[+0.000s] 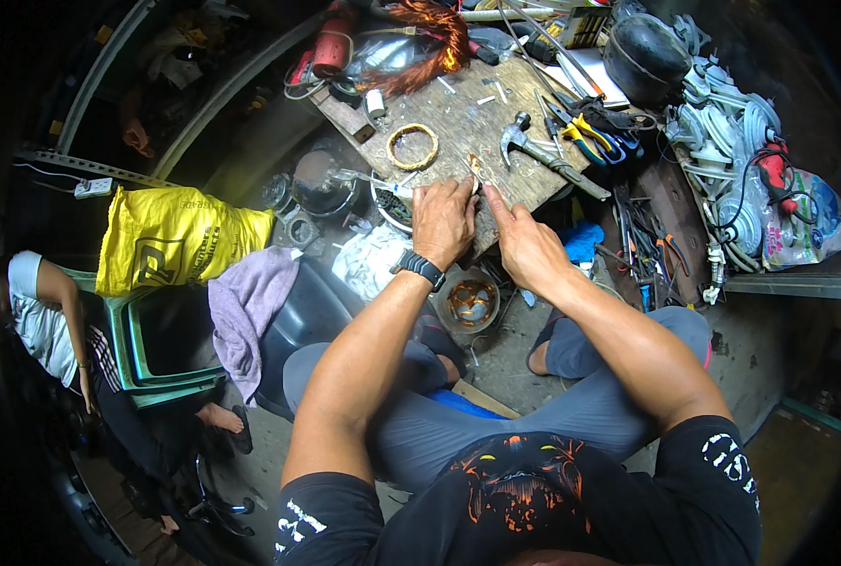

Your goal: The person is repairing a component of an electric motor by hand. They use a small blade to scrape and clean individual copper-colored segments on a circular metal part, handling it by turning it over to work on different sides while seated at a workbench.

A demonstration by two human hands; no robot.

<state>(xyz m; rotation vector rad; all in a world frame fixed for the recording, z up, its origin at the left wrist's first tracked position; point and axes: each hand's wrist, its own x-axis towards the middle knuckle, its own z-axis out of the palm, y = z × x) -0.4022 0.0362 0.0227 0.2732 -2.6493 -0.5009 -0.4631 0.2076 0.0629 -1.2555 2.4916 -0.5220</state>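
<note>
My left hand, with a dark watch on the wrist, rests at the front edge of the worn wooden board, its fingers closed. My right hand is closed beside it, index finger reaching forward along something thin. A small coppery piece shows just beyond both sets of fingertips; its kind is unclear. Ahead of my left hand lies a yellowish ring. To the right are a claw hammer and yellow-and-blue pliers. Below my hands stands a round container with coppery bits inside.
A bundle of copper wire lies at the board's far side. Tools, including orange-handled pliers, crowd the right, near white coiled parts. At left are a yellow sack, a purple towel and another person.
</note>
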